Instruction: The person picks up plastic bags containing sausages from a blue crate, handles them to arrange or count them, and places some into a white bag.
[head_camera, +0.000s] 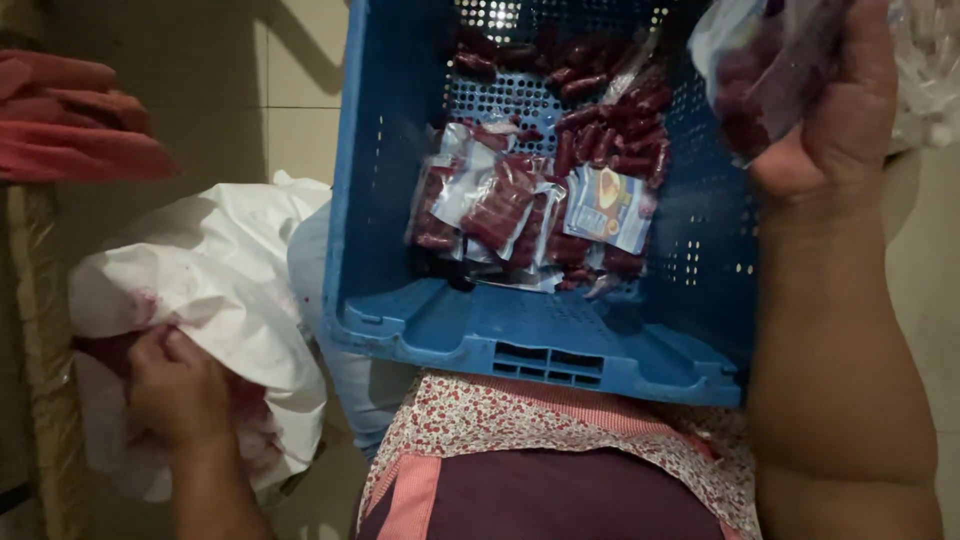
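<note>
Head view: two hands, one blue crate, one white sack, several packets of red sausages.

One perforated blue plastic crate (520, 330) rests on the person's lap against a floral apron (520, 420). Inside it lie about four sealed clear packets (500, 205) of red sausages, one showing a printed label, with a heap of loose red sausages (610, 130) behind; their exact number is hard to make out. The right hand (840, 110) is raised at the crate's right rim, fingers closed around one clear packet of sausages (745, 70), which is partly cut off by the top edge. The left hand (175, 385) reaches into one crumpled white sack (210, 270), stained pink; whether it grasps anything inside I cannot tell. Folded red cloth (70, 120) lies upper left.
</note>
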